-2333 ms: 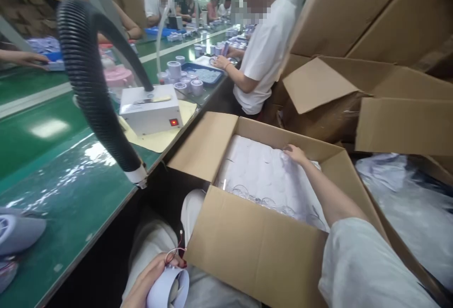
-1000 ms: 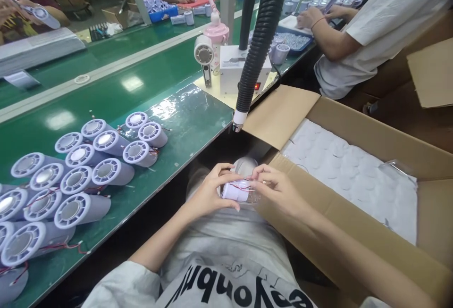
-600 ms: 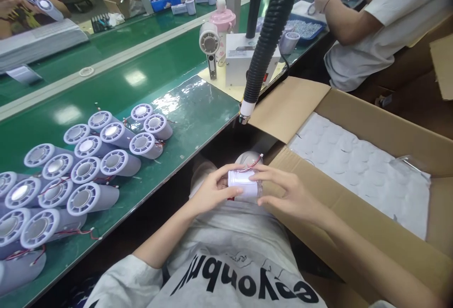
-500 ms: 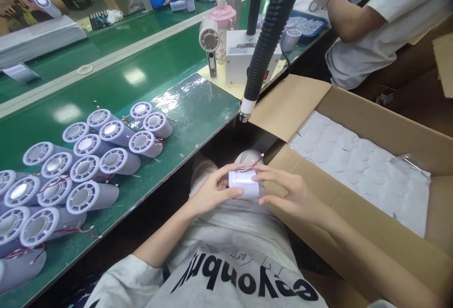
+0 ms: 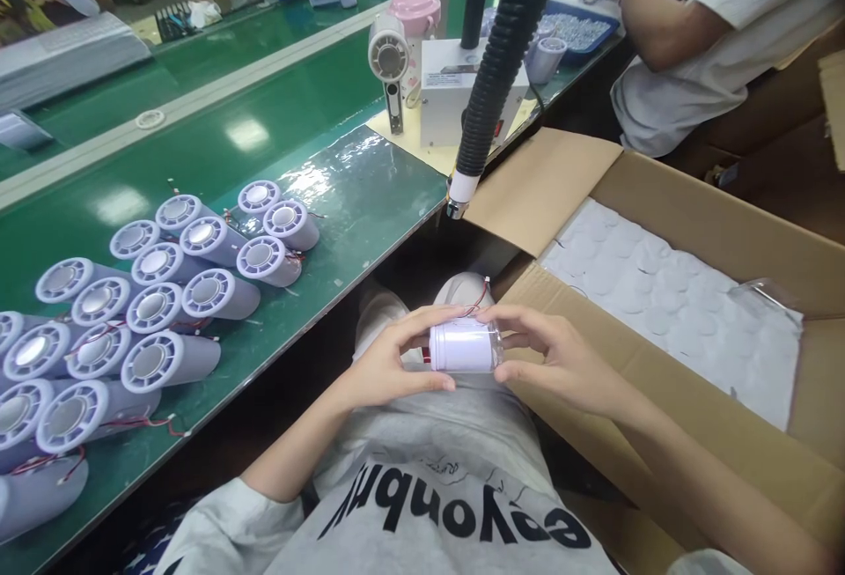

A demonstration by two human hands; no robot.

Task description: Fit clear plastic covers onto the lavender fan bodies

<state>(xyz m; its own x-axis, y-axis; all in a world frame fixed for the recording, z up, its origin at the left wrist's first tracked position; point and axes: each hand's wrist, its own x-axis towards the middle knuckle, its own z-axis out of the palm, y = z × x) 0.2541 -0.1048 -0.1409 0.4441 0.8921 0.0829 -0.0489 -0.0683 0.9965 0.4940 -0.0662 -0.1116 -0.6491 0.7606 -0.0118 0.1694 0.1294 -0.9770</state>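
Observation:
Above my lap I hold a pale lavender cylindrical housing [image 5: 464, 347] lying on its side, with thin red and black wires [image 5: 479, 298] rising from its top edge. My left hand [image 5: 396, 359] cups its left end, fingers over the top and thumb along the lower edge. The fingers and thumb of my right hand [image 5: 547, 350] are round the other end, where a clear rim shows. To the left, several similar housings [image 5: 170, 361] lie on the green table, their slotted rings and round silver centres facing me; some have wires trailing out.
A black ribbed hose [image 5: 485, 91] with a white tip hangs over the table edge near a white box device [image 5: 455, 104]. A handheld fan [image 5: 388, 60] stands beside it. At right is an open cardboard carton [image 5: 660, 179] with white padded packing [image 5: 673, 302]. Co-workers sit nearby.
The housing has turned and shifted slightly right, showing more of its smooth side. My left thumb has slid off its face to the lower edge, and my right fingers have moved towards its end.

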